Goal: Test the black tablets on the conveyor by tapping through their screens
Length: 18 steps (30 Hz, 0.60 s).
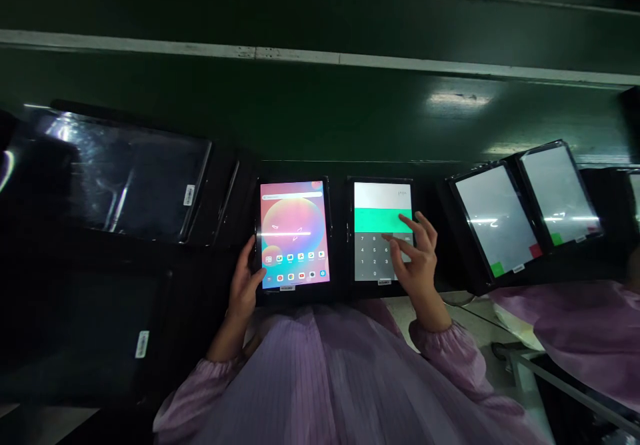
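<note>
The home-screen tablet [295,221] lies face up directly in front of the person, its long axis pointing away from the body. The calculator tablet [383,195] lies just beside it to the right, apart and nearly parallel. This side-by-side layout presumably keeps both screens readable and within reach of one hand each.

The left hand [245,283] grips the lower left edge of the home-screen tablet: thumb on the front border, fingers along the side and partly hidden. This edge hold appears to steady the unit while leaving most of the display uncovered.

The right hand [417,261] is over the calculator tablet with its fingers loosely spread and pinching nothing. The fingertips point at the green band and the upper keypad, a posture suited to tapping; whether they contact the glass cannot be determined.

To the right, two white-screen tablets [495,215] [555,185] stand at an angle, close together. To the left lie a larger dark tablet [145,178] and a dark unit [75,328] nearer the body, each bearing a label. The green counter [325,121] extends beyond the row. A purple sleeve [565,331] belongs to a neighbouring person.
</note>
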Tool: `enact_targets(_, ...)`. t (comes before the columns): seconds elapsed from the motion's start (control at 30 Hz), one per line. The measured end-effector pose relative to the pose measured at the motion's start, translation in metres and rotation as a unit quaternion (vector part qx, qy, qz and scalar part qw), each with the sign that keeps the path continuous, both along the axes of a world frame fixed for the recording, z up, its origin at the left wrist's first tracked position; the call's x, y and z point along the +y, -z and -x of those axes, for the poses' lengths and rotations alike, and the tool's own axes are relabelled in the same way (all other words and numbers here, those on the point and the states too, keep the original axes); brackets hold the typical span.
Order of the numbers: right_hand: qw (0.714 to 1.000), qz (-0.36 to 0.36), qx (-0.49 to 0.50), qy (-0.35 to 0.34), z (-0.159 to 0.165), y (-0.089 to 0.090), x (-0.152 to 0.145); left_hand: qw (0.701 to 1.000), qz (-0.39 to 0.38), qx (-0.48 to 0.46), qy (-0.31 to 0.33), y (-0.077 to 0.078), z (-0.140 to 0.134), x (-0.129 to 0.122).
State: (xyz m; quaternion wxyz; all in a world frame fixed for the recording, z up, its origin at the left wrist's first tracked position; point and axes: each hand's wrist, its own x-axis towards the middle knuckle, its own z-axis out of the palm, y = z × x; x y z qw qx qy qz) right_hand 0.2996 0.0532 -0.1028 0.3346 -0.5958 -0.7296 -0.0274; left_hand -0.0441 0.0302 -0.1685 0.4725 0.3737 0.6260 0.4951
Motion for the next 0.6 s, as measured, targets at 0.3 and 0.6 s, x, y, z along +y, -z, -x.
enact_targets(0.3, 0.999, 0.033, -0.041, -0.014, 0.034, 0.009, -0.009, 1.000, -0.006, 0.000, 0.007, 0.002, 0.000, 0.000)
enact_targets(0.6, 0.987, -0.051, -0.031, 0.150, -0.009, 0.011, 0.009, 1.000, 0.003, -0.007, 0.000, 0.000, -0.001, 0.000)
